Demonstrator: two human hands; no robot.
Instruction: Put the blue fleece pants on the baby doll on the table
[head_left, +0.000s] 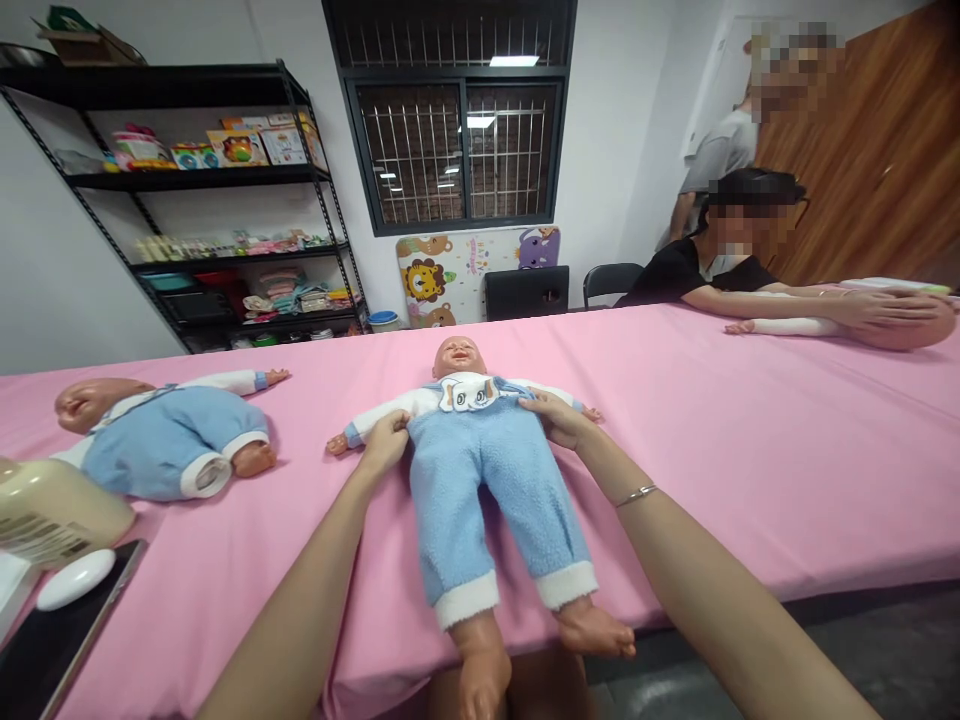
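A baby doll (459,360) lies on its back on the pink-covered table, head away from me and bare feet over the near edge. It wears light-blue fleece overalls (480,455) with white cuffs and an animal face on the bib, over a white long-sleeved top. At the left side of the waist, my left hand (388,440) is closed on the edge of the overalls. My right hand (559,418), with a silver bracelet at the wrist, pinches the overalls on the right side of the bib. Parts of the fingers are hidden by cloth.
Another doll (172,435) in blue overalls lies to the left. Nearer are a cream bottle (64,510), a white oval object (76,580) and a phone (67,640). Across the table at right, a seated person (705,265) touches a doll's head (911,325). Shelves (202,175) stand behind.
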